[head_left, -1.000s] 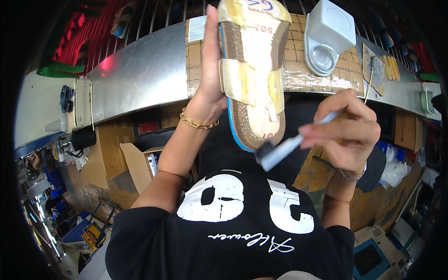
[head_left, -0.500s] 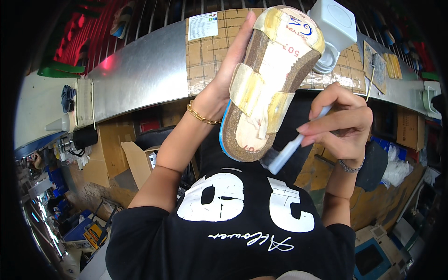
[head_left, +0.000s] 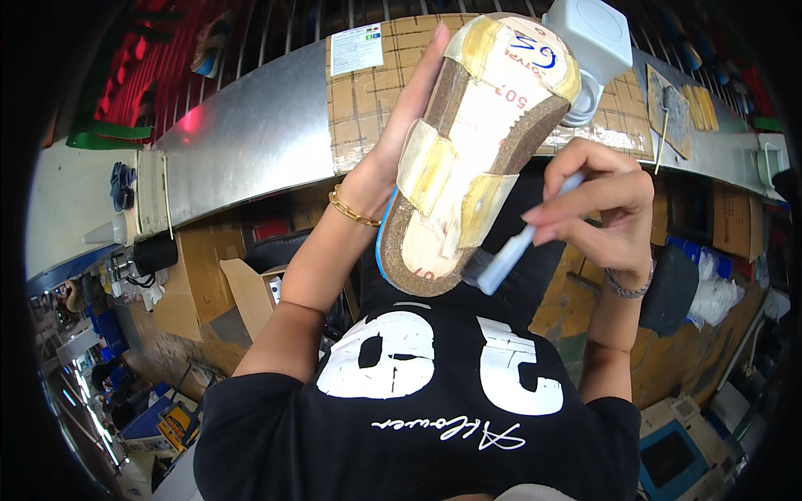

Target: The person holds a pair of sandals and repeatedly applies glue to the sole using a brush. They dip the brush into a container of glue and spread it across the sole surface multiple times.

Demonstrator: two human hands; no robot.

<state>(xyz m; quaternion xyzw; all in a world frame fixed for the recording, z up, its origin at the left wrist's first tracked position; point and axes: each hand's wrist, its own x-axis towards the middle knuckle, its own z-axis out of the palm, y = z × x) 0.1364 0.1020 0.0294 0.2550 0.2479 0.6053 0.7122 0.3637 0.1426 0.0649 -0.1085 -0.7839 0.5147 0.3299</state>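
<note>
My left hand grips an unfinished sandal from its left side, with most fingers hidden behind it. The sandal's underside faces me: a pale insole board with markings, a brown cork rim, cream strap ends folded over and a blue edge at lower left. It is tilted, with its wider end up and away from me. My right hand pinches a pale blue-white brush between thumb and fingers. The brush's dark bristle end is close to the sandal's lower right rim; whether it touches I cannot tell.
Behind the sandal, a white square container stands on a cardboard sheet covering part of the metal bench. A stained board with a thin stick lies at right. An open carton sits below the bench at left.
The sandal has shifted slightly left and down with my left hand. My right hand and the brush have moved slightly left and up, staying near the lower rim.
</note>
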